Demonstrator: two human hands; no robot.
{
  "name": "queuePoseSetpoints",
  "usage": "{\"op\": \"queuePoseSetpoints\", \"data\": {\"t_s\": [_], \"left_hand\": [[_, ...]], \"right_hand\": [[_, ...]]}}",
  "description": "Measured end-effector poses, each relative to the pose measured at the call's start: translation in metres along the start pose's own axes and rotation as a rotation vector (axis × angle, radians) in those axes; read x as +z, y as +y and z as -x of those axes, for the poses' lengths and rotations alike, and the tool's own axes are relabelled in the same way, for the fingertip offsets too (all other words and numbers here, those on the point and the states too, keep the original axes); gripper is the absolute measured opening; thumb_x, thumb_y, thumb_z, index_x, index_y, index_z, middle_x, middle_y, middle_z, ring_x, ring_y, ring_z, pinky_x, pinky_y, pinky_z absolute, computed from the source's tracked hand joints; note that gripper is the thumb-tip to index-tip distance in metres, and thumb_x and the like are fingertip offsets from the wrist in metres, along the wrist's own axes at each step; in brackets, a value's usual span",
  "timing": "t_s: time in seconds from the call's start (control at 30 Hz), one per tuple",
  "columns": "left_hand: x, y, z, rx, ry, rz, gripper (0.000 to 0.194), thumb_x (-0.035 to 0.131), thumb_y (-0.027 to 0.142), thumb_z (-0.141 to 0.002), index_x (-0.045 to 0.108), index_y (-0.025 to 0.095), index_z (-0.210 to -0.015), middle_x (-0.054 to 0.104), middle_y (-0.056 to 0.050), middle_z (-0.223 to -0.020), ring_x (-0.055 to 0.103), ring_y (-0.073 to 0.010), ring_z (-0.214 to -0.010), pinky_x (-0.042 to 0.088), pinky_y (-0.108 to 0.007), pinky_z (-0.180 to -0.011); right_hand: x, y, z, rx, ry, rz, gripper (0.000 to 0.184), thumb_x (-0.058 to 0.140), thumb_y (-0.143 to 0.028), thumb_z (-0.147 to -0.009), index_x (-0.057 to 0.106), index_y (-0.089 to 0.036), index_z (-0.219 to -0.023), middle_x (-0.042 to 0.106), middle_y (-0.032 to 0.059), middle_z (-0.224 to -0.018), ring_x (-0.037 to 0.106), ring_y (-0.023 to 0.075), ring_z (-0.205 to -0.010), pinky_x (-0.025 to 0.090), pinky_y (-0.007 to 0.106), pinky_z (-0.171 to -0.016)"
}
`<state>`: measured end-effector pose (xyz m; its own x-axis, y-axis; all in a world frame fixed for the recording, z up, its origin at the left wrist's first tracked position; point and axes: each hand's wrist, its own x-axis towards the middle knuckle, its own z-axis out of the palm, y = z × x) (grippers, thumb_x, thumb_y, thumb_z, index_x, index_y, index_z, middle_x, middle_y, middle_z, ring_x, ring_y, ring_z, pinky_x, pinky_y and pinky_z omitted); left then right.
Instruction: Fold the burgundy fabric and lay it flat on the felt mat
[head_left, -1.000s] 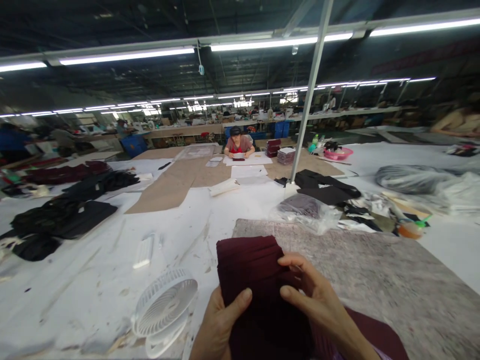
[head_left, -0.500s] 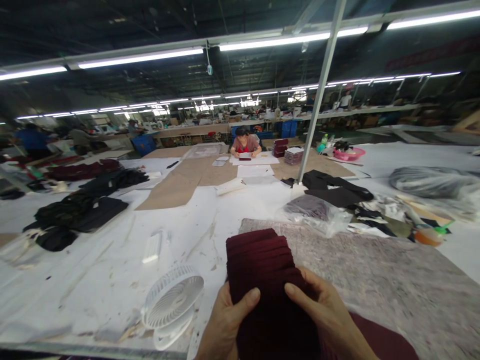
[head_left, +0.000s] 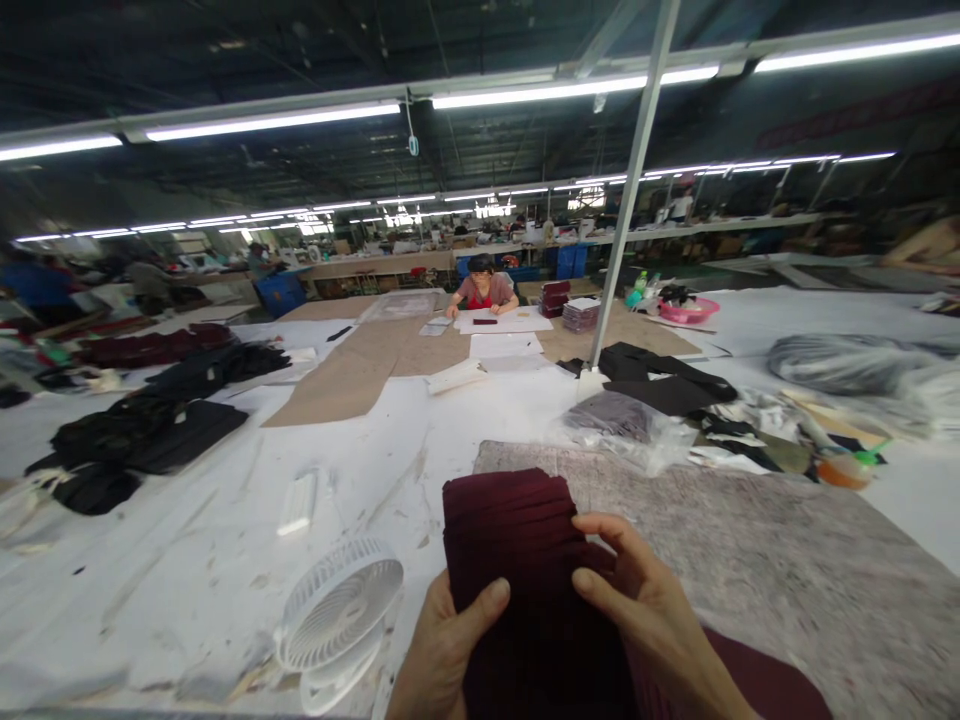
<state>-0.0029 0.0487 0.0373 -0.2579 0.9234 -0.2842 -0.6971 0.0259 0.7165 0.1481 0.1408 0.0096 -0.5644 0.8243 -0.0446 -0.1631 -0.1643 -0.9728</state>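
Maroon cloth stack (head_left: 517,560) sits at my 6 o'clock on the desk (head_left: 187,560), pinched in both grips: my left hand (head_left: 442,655) clamps its left edge under the thumb, my right hand (head_left: 645,610) presses fingers over the right edge. Since a moment ago the right fingers have curled back over the top layers, so I judge the pieces are being squared up. White fan (head_left: 337,615) lies at 8 o'clock, grey mat (head_left: 750,560) at 3 o'clock.
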Motion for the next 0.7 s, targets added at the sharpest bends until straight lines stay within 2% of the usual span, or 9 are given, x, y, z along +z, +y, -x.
{"op": "queuePoseSetpoints", "data": {"t_s": [0.07, 0.13, 0.3, 0.5, 0.6, 0.7], "left_hand": [[0.001, 0.0, 0.001, -0.033, -0.002, 0.016, 0.045, 0.074, 0.021, -0.067, 0.064, 0.014, -0.11, 0.072, -0.015, -0.098, 0.063, -0.034, -0.1, 0.044, -0.049, -0.094], [0.001, -0.001, 0.001, -0.046, 0.0, 0.031, 0.041, 0.075, 0.022, -0.066, 0.066, 0.013, -0.106, 0.072, -0.015, -0.097, 0.063, -0.0343, -0.099, 0.044, -0.05, -0.093], [0.0, -0.003, 0.001, -0.039, 0.002, 0.036, 0.033, 0.073, 0.021, -0.068, 0.069, 0.014, -0.1, 0.07, -0.015, -0.104, 0.065, -0.0322, -0.097, 0.045, -0.048, -0.093], [0.001, -0.005, 0.001, -0.022, 0.014, 0.052, 0.04, 0.075, 0.02, -0.065, 0.067, 0.016, -0.105, 0.073, -0.012, -0.097, 0.064, -0.0316, -0.097, 0.046, -0.045, -0.091], [0.0, -0.006, 0.002, -0.032, 0.008, 0.026, 0.038, 0.075, 0.022, -0.066, 0.067, 0.015, -0.103, 0.073, -0.013, -0.094, 0.064, -0.0321, -0.097, 0.047, -0.046, -0.09], [-0.002, -0.006, 0.002, -0.043, -0.025, -0.028, 0.036, 0.074, 0.024, -0.067, 0.068, 0.013, -0.101, 0.073, -0.014, -0.093, 0.064, -0.0331, -0.097, 0.047, -0.047, -0.089]], "right_hand": [[-0.001, -0.001, -0.001, -0.003, -0.017, -0.029, 0.038, 0.071, -0.036, -0.072, 0.054, -0.03, -0.106, 0.064, 0.0009, -0.096, 0.06, 0.0175, -0.089, 0.05, 0.028, -0.076], [0.0, -0.004, -0.001, 0.005, -0.022, -0.053, 0.036, 0.072, -0.036, -0.071, 0.056, -0.03, -0.102, 0.064, 0.0006, -0.1, 0.061, 0.0167, -0.09, 0.05, 0.027, -0.077], [0.004, -0.009, 0.002, 0.062, -0.075, -0.065, 0.02, 0.068, -0.038, -0.075, 0.059, -0.024, -0.087, 0.063, -0.0011, -0.082, 0.06, 0.0154, -0.077, 0.049, 0.027, -0.071], [0.001, 0.001, 0.001, 0.021, -0.009, 0.069, 0.023, 0.067, -0.04, -0.075, 0.055, -0.021, -0.072, 0.059, -0.0011, -0.071, 0.057, 0.0164, -0.072, 0.047, 0.025, -0.063], [-0.004, 0.003, -0.001, -0.017, 0.009, 0.064, 0.023, 0.068, -0.039, -0.074, 0.056, -0.025, -0.088, 0.062, -0.0005, -0.082, 0.059, 0.0163, -0.077, 0.048, 0.027, -0.069], [-0.009, -0.003, -0.004, -0.046, -0.032, 0.067, 0.045, 0.07, -0.041, -0.072, 0.051, -0.028, -0.111, 0.063, 0.004, -0.099, 0.059, 0.0201, -0.091, 0.048, 0.035, -0.082]]}}
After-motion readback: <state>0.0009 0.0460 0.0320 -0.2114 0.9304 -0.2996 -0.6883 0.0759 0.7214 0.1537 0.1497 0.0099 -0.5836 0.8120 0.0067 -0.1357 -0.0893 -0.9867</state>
